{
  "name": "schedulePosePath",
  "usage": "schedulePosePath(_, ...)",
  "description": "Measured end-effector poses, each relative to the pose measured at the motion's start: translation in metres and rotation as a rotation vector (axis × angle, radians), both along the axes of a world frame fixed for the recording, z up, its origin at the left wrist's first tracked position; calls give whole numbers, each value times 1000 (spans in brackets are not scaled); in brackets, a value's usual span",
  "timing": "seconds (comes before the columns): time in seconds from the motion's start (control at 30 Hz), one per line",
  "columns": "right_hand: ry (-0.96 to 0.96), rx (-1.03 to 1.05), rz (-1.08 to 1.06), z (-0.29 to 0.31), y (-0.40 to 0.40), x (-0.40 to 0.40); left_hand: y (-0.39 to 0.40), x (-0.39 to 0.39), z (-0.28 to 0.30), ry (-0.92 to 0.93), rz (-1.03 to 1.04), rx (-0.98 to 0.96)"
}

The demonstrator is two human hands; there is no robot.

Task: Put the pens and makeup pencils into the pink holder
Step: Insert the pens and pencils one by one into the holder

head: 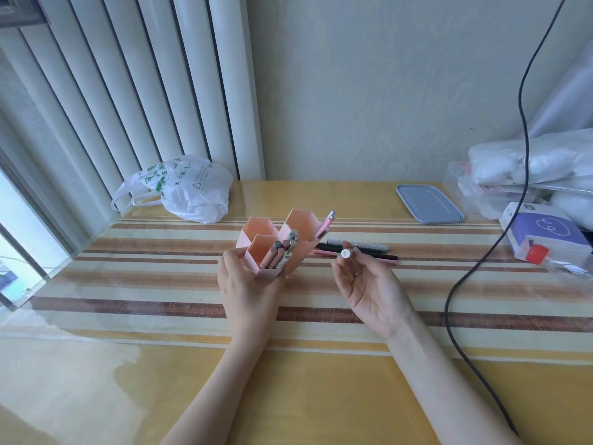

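The pink holder (263, 232), made of several hexagonal compartments, is tilted toward me in the middle of the table. My left hand (247, 284) grips its near wall from below. Several brown and silver makeup pencils (282, 252) stand in the front right compartment, and a pink pen (327, 221) sticks out of the tall back right one. My right hand (365, 281) is palm up, just right of the holder, and pinches a pencil (346, 253) whose white round end faces me. A glittery silver pen (369, 245), a black pen and a pink pencil (324, 252) lie on the table behind that hand.
A white plastic bag (189, 191) lies at the back left by the radiator. A grey-blue lid (428, 203) lies at the back right, beside packets and a purple and white box (545, 231). A black cable (462, 284) hangs across the right side. A striped mat covers the table.
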State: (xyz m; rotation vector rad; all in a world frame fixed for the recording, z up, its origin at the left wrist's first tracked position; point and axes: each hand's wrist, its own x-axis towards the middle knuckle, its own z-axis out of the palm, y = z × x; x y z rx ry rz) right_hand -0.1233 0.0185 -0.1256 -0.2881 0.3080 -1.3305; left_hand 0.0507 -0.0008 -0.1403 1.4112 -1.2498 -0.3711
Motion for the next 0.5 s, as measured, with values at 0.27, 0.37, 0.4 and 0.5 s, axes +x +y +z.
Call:
schedulePosePath(0.27, 158, 6, -210, 3, 2, 2, -1, 1, -3, -47, -11, -34)
schedulePosePath(0.37, 361, -65, -385, 11, 2, 3, 0, 0, -3, -190, -27, -141)
schedulePosePath(0.4, 404, -84, -424, 13, 2, 3, 0, 0, -3, -243, -26, -169)
schedulePosePath(0.5, 517, -144, -517, 22, 2, 6, 0, -2, -3, -297, -9, -175)
